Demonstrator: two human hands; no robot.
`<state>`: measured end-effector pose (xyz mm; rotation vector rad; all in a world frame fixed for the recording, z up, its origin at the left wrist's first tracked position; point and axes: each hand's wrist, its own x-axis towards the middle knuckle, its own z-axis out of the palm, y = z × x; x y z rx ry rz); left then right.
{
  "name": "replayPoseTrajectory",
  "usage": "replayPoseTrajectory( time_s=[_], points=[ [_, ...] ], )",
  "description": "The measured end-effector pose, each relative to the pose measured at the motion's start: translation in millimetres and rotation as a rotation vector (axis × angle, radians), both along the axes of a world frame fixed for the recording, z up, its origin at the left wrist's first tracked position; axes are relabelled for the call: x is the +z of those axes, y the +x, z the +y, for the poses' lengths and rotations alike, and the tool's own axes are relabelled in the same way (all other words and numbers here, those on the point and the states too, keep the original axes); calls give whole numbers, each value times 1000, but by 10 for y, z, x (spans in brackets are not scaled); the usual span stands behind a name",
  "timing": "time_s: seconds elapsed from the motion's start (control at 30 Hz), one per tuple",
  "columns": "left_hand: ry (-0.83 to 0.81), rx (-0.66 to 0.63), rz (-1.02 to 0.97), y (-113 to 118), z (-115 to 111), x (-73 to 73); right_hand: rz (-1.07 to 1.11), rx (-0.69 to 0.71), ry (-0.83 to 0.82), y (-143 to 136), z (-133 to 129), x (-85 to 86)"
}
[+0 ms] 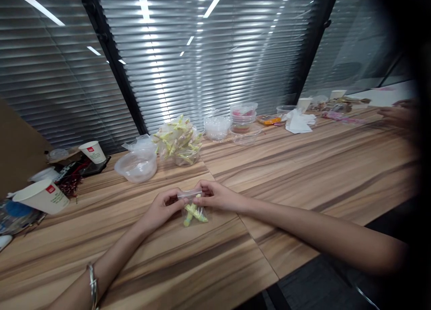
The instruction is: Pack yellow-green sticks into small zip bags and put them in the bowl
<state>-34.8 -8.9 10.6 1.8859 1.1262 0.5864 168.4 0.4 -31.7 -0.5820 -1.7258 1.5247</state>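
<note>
A small clear zip bag [193,216] is held up between my two hands just above the wooden table. Inside it lie yellow-green pieces with bluish ends, crossed over each other. My left hand [167,206] pinches the bag's upper left edge between thumb and fingers. On the other side, my right hand [215,195] grips the upper right edge the same way. The bag's zip strip runs between the fingertips. Behind my hands, a heap of similar yellow-green filled bags [180,137] rises out of a clear plastic tub [187,157].
Clear round tubs [137,166] stand left of the heap, with stacked lidded containers [244,115] to its right. Paper cups [43,197] and clutter occupy the table's left end. White tissues [299,120] and an orange packet [268,120] lie farther right. Another person's hand [400,115] shows at far right.
</note>
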Motion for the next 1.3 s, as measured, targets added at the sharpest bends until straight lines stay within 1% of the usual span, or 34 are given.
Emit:
replayPoseTrajectory(
  time_s=[0.1,0.17,0.27,0.37,0.43,0.5,0.67,0.87,0.97,1.17,1.3],
  points=[
    [11,3,-19,3,-1,13,112,49,-139,-17,-5,7],
    [4,-14,-18,19,-13,40,125,41,-162,-16,-16,19],
    [-15,-47,-6,45,-32,80,43,84,-117,-10,-39,24],
    [-56,-58,-6,52,-34,79,-52,151,-22,-13,-58,-8],
    [-83,-61,-2,46,-28,58,-94,147,53,-18,-63,-43],
    [-88,-63,-1,40,-20,39,-110,135,89,-20,-63,-76],
    [-65,-81,-15,35,-18,37,-6,134,41,-19,-61,-114],
    [-120,-12,-87,42,-31,39,64,102,-8,-34,-59,-98],
    [-98,-10,-63,53,-39,38,56,95,21,-36,-64,-100],
    [-70,-84,-11,68,-32,16,-23,76,107,-55,-102,-88],
    [-13,-82,25,92,-36,4,-87,56,162,-65,-120,-86]
  ],
)
